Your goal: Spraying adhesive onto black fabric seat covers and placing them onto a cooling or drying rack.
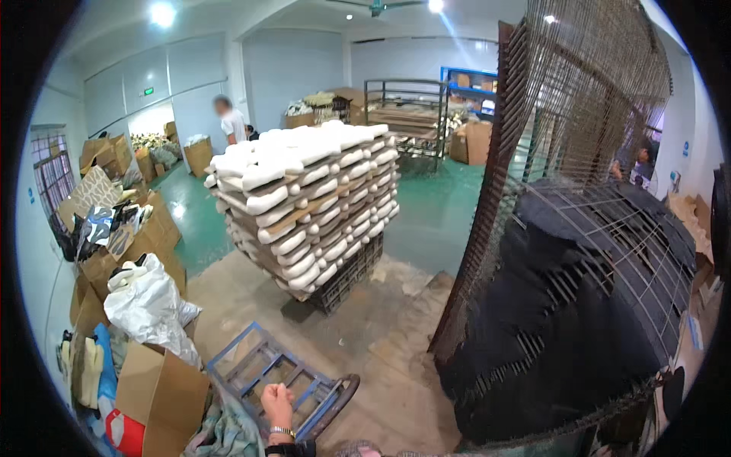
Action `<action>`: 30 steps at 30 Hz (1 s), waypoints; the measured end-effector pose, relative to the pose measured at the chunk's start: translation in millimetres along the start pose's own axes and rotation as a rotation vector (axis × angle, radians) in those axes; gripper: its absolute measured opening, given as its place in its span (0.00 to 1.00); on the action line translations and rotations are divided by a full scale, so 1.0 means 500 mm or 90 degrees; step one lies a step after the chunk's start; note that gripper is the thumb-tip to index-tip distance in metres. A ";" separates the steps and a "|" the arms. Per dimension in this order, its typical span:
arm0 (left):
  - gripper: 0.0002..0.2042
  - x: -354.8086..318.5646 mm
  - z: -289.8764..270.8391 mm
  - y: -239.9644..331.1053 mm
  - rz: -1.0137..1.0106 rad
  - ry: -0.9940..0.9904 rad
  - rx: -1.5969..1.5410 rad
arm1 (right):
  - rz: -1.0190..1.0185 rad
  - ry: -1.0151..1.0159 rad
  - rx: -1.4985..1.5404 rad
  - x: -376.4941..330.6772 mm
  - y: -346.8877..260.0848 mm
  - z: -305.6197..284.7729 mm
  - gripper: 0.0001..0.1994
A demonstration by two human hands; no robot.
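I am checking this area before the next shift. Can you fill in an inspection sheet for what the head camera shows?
Surface: bare concrete floor, worn and patchy, with green painted floor beyond.
Job's things: blue metal frame lying on the floor; the fist rests on it.
Clutter: open cardboard boxes, white plastic bag, cloth heaps along the left wall.
Grippers: left hand closed in a fist, watch on its wrist; right hand not in view.
Cables: nothing seen.
Surroundings: pallet of stacked white moulded pieces, wire mesh rack draped with dark fabric, a person standing at the far wall.
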State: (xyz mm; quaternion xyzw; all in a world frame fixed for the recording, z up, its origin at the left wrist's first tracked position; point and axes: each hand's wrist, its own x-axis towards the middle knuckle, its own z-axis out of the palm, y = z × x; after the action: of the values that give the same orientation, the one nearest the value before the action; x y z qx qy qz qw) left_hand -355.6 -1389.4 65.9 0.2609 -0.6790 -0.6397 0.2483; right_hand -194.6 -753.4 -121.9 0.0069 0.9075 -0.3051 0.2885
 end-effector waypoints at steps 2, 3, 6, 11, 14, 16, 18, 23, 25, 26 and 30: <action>0.08 0.004 -0.025 0.011 0.034 0.025 0.007 | 0.001 -0.025 -0.002 -0.022 -0.001 0.025 0.30; 0.08 -0.019 -0.046 0.008 0.032 0.037 0.010 | -0.004 -0.034 -0.007 -0.024 -0.003 0.028 0.30; 0.06 -0.003 -0.069 -0.025 0.078 -0.004 0.110 | -0.067 -0.010 -0.039 0.122 -0.072 -0.072 0.30; 0.05 -0.019 -0.086 -0.068 0.037 0.017 0.162 | -0.119 0.018 -0.088 0.242 -0.146 -0.210 0.30; 0.05 0.001 -0.056 -0.144 0.115 -0.027 0.240 | -0.134 0.006 -0.116 0.271 -0.175 -0.257 0.30; 0.05 -0.010 -0.032 -0.163 0.165 -0.057 0.301 | -0.133 -0.005 -0.130 0.274 -0.181 -0.280 0.30; 0.03 -0.027 0.000 -0.131 0.115 -0.179 0.317 | -0.126 -0.015 -0.139 0.267 -0.178 -0.293 0.30; 0.07 -0.062 0.048 -0.076 0.011 -0.273 0.245 | -0.098 -0.031 -0.134 0.229 -0.163 -0.303 0.31; 0.09 -0.078 0.061 -0.056 -0.031 -0.313 0.300 | -0.085 -0.029 -0.122 0.203 -0.152 -0.293 0.31; 0.12 -0.076 0.067 -0.075 0.040 -0.339 0.329 | -0.075 -0.024 -0.112 0.187 -0.145 -0.285 0.31; 0.16 -0.107 0.093 -0.076 0.008 -0.494 0.404 | -0.004 0.024 -0.029 0.072 -0.093 -0.206 0.31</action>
State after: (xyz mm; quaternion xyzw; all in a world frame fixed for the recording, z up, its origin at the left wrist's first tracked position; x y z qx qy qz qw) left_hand -346.0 -1320.6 25.1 0.0619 -0.8839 -0.4503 -0.1102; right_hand -286.7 -739.9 -48.7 0.0029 0.9195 -0.2851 0.2707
